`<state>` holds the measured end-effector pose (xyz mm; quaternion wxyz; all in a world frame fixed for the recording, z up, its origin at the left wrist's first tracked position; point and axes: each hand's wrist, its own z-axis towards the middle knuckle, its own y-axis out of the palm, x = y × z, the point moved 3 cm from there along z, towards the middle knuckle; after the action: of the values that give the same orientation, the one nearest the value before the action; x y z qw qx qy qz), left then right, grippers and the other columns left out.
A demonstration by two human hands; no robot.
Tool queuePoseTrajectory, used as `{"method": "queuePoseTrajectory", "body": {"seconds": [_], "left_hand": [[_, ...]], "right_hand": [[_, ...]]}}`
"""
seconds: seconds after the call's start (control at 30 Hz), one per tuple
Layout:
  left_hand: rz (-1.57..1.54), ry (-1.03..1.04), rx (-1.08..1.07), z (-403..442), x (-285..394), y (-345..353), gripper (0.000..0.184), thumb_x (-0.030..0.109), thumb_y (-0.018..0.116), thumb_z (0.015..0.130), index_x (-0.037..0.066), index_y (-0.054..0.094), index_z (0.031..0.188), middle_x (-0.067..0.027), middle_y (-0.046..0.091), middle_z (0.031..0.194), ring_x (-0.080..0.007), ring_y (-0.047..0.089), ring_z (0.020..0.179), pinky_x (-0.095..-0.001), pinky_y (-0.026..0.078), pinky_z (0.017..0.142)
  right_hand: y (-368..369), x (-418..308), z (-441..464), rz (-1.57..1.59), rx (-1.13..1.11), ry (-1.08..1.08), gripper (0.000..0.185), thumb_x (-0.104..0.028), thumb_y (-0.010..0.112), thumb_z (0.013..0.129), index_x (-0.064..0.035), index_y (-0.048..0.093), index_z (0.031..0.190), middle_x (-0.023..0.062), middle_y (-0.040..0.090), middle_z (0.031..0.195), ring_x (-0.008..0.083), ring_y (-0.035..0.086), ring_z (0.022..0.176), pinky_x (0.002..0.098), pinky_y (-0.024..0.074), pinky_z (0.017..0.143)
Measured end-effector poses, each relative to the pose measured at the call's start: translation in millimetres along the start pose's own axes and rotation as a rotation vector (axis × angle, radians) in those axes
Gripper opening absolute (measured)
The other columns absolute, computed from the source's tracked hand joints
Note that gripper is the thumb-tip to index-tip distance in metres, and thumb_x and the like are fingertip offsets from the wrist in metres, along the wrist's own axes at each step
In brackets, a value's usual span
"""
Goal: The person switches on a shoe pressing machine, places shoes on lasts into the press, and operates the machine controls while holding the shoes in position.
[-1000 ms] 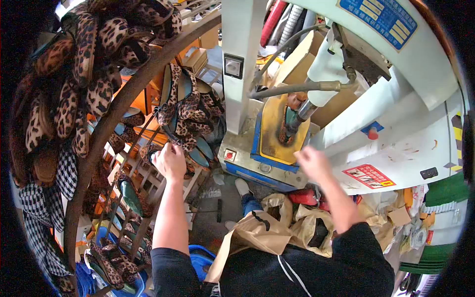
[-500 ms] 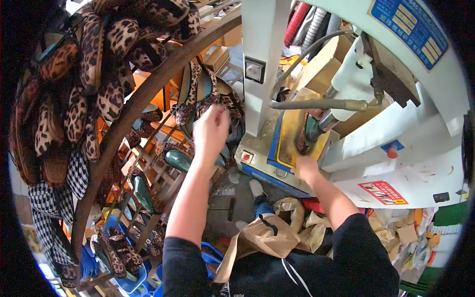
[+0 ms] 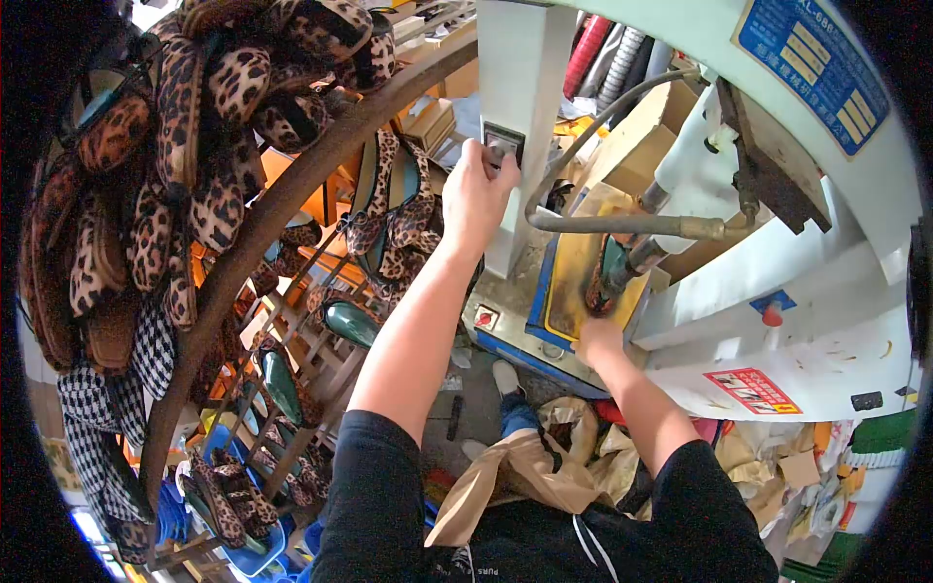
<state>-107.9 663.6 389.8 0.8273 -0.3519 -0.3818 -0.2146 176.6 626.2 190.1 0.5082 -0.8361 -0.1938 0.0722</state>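
My left hand (image 3: 476, 194) is raised to a control box (image 3: 516, 136) on the machine's white post, its fingers closed on the small knob there. Low on the press, my right hand (image 3: 597, 342) grips the near end of a leopard-print shoe (image 3: 599, 290); some of its fingers are hidden. The shoe has a green last inside and rests over the yellow pad (image 3: 561, 296), beneath metal press rods (image 3: 645, 255). Left of the post, a pair of leopard-print shoes (image 3: 389, 233) hangs on the rack, near my left forearm.
Many leopard-print shoes (image 3: 219, 194) and houndstooth shoes (image 3: 92, 413) fill the curved rack (image 3: 292, 146) on the left. A grey hose (image 3: 622, 223) crosses in front of the press. A red rotary switch (image 3: 486, 318) sits on the machine base. Cardboard and paper scraps (image 3: 768, 466) lie at right.
My left hand has moved up and right, from beside the hanging shoes to the knob on the post. My right hand stays at the shoe in the press.
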Motion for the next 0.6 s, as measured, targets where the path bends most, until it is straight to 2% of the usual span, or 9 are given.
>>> {"method": "queuePoseTrajectory", "body": {"seconds": [0.03,0.13,0.23,0.27,0.37,0.47,0.6], "left_hand": [[-0.161,-0.133,-0.063,1.8,-3.9,1.8,0.036,0.035,0.065,0.096,0.000,0.057,0.099,-0.0131,0.061,0.072,-0.0278,0.062,0.063,-0.0406,0.054,0.064],[-0.676,-0.541,-0.217,5.7,-11.1,13.8,0.043,0.048,0.054,0.100,0.005,0.058,0.093,-0.0069,0.060,0.069,-0.0179,0.055,0.053,-0.0381,0.051,0.057],[-0.907,-0.868,-0.263,5.9,-15.5,21.6,0.047,0.053,0.056,0.098,0.007,0.059,0.093,-0.0058,0.060,0.069,-0.0173,0.055,0.053,-0.0371,0.051,0.056],[-0.958,-0.893,-0.275,5.4,-16.9,23.1,0.050,0.056,0.057,0.096,0.006,0.059,0.093,-0.0050,0.061,0.070,-0.0173,0.055,0.052,-0.0365,0.051,0.057],[-0.935,-0.861,-0.339,6.0,-20.1,22.1,0.055,0.058,0.052,0.100,0.004,0.060,0.099,-0.0050,0.062,0.071,-0.0190,0.060,0.054,-0.0380,0.057,0.061],[-0.917,-0.835,-0.365,5.1,-20.1,18.8,0.056,0.059,0.052,0.101,0.004,0.061,0.098,-0.0049,0.062,0.072,-0.0190,0.061,0.056,-0.0377,0.057,0.060],[-0.901,-0.809,-0.366,5.2,-21.7,17.0,0.053,0.058,0.055,0.101,0.005,0.064,0.096,-0.0024,0.063,0.071,-0.0162,0.058,0.055,-0.0319,0.051,0.056]], "right_hand": [[-2.5,-2.3,-0.2,-0.019,-0.007,0.000,0.042,-0.044,0.078,0.088,-0.0070,0.078,0.108,0.0138,0.077,0.115,0.0309,0.072,0.110,0.0428,0.0580,0.090],[-9.7,-3.8,-4.5,0.017,-0.051,0.008,0.046,-0.045,0.076,0.090,-0.0037,0.077,0.111,0.0181,0.075,0.114,0.0348,0.071,0.110,0.0442,0.0571,0.092],[-12.7,-5.0,-4.8,0.014,-0.073,-0.014,0.047,-0.045,0.077,0.089,-0.0035,0.077,0.110,0.0188,0.075,0.114,0.0347,0.071,0.111,0.0440,0.0573,0.092],[-14.7,-5.6,-5.9,0.016,-0.069,-0.010,0.047,-0.045,0.077,0.089,-0.0035,0.077,0.110,0.0189,0.075,0.114,0.0346,0.071,0.111,0.0440,0.0573,0.091],[-17.4,-6.3,-9.3,0.022,-0.063,-0.005,0.047,-0.046,0.077,0.089,-0.0034,0.078,0.109,0.0189,0.076,0.114,0.0346,0.071,0.110,0.0441,0.0573,0.091],[-13.9,-4.1,-4.4,0.019,-0.061,-0.005,0.047,-0.045,0.077,0.089,-0.0032,0.077,0.109,0.0186,0.076,0.113,0.0346,0.071,0.110,0.0442,0.0570,0.091],[-3.4,-0.6,-2.6,0.034,-0.041,-0.007,0.045,-0.044,0.078,0.088,-0.0033,0.078,0.107,0.0183,0.076,0.112,0.0344,0.072,0.109,0.0442,0.0567,0.091]]}}
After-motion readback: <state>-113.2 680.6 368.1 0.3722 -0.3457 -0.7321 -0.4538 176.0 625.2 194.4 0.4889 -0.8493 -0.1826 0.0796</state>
